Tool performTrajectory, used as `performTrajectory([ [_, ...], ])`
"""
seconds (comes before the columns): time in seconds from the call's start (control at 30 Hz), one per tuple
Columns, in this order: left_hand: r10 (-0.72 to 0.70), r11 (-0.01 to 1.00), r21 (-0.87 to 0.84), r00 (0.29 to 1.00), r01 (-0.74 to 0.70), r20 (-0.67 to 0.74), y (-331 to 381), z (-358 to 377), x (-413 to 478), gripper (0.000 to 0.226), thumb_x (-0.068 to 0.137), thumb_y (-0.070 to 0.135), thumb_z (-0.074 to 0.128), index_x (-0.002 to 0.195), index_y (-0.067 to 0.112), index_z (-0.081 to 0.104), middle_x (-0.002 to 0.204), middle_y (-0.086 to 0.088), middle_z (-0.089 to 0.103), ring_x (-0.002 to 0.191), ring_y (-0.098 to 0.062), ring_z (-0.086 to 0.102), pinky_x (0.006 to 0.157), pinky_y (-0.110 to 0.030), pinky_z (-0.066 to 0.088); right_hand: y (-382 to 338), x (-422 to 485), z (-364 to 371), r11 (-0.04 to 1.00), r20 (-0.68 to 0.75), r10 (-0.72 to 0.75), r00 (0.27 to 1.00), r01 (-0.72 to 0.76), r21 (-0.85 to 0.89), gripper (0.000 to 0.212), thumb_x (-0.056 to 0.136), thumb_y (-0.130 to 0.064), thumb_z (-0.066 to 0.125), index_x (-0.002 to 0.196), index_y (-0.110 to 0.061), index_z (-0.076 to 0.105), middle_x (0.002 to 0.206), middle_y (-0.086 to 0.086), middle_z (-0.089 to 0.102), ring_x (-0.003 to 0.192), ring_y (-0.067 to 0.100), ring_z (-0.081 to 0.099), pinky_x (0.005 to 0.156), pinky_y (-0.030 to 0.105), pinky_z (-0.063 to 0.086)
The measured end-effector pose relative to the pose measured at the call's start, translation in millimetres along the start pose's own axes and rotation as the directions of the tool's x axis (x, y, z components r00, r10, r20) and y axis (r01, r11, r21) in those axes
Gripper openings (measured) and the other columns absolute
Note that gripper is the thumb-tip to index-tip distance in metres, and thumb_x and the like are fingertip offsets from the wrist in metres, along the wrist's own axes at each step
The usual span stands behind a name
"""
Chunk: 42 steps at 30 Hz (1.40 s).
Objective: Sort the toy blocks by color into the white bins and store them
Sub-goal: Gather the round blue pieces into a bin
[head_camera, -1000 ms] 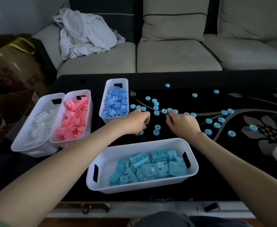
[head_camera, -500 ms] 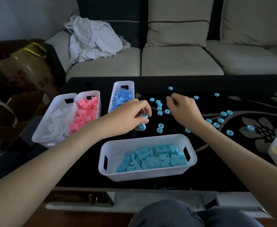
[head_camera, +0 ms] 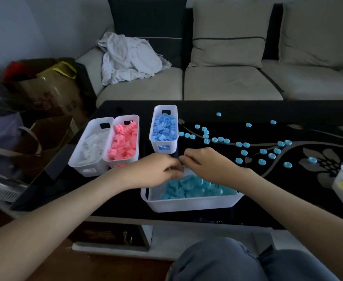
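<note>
A long beige sofa [head_camera: 227,84] runs along the back wall, and in front of it stands a black glass coffee table [head_camera: 267,110] with a pale flower pattern. A brown paper bag [head_camera: 51,88] slumps on the floor to the left, and a crumpled white cloth [head_camera: 130,57] lies on the sofa seat.

Nearest the table's front edge sits a wide white bin [head_camera: 186,203] heaped with turquoise blocks [head_camera: 191,187]. Behind it to the left, a bin of white blocks [head_camera: 89,169] and a bin of pink blocks [head_camera: 122,162] stand side by side, touching, and a bin of blue blocks [head_camera: 165,106] stands apart to their right. A bin with yellow pieces [head_camera: 340,191] shows at the right edge.

The person's left hand [head_camera: 156,171] and right hand [head_camera: 205,167] meet fingertip to fingertip over the wide bin's far rim. Both have curled fingers, and through the blur I cannot tell whether either grasps anything. Loose turquoise rings [head_camera: 244,152] lie scattered across the table, right of the blue bin.
</note>
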State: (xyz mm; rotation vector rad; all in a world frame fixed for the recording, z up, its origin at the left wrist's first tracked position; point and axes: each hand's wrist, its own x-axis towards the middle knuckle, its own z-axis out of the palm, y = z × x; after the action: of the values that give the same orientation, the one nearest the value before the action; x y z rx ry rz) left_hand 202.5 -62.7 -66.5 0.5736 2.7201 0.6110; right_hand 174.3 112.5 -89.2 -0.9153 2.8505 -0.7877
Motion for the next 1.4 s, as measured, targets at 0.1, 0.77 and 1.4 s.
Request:
performTrajectory([
  [0.1, 0.018, 1.0, 0.015, 0.996, -0.017, -0.084, 0, -6, 5, 0.022, 0.096, 0.024, 0.052, 0.113, 0.02, 0.065, 0.089, 0.02, 0.059, 0.08, 0.005, 0.054, 0.073, -0.009, 0.042, 6, -6, -17, 0.996, -0.033, -0.033, 0.999, 0.036, 0.078, 0.027, 0.098, -0.026, 0.043, 0.078, -0.013, 0.056, 0.069, 0.001, 0.058, 0.061, 0.01, 0.051, 0.059, 0.023, 0.039],
  [0.77, -0.241, 0.941, 0.289, 0.948, 0.176, 0.209, 30, 33, 176, 0.086, 0.087, 0.056, 0.055, 0.149, 0.029, 0.002, 0.13, -0.011, 0.045, 0.078, -0.02, 0.063, 0.074, -0.032, 0.056, 183, -11, -5, 0.844, -0.062, 0.454, 0.889, -0.451, -0.289, 0.078, 0.088, -0.068, 0.032, 0.149, -0.038, -0.006, 0.159, 0.0, 0.001, 0.146, 0.021, 0.001, 0.116, 0.045, 0.006],
  [1.4, -0.112, 0.99, 0.097, 0.985, 0.101, 0.127, 20, 35, 183, 0.017, 0.098, 0.015, 0.041, 0.107, 0.012, 0.056, 0.107, -0.01, 0.058, 0.061, -0.014, 0.062, 0.056, -0.023, 0.045, 181, 30, 10, 0.836, -0.38, 0.305, 0.873, -0.436, -0.332, 0.028, 0.096, -0.03, 0.039, 0.116, -0.012, 0.045, 0.112, 0.01, 0.05, 0.098, 0.028, 0.056, 0.072, 0.032, 0.037],
])
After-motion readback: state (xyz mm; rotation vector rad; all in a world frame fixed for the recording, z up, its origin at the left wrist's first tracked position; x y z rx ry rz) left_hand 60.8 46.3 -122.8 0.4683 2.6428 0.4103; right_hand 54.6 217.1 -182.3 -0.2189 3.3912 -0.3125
